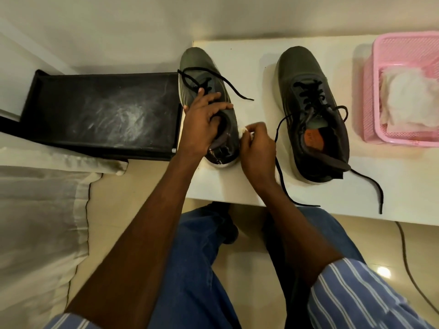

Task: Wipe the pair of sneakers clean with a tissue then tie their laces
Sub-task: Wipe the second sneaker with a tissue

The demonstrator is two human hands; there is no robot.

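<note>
Wiping is underway: right hand (pixel 255 143) is pinching tissue (pixel 242 132) against left sneaker (pixel 209 91), left hand (pixel 204 119) gripping its collar; lacing follows.

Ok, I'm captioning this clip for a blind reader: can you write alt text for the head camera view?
A person's left hand grips the collar of the left sneaker on a white table while the right hand presses a small white tissue to its side. The second sneaker, laces untied, stands to the right beside a pink basket holding more tissues.
</note>
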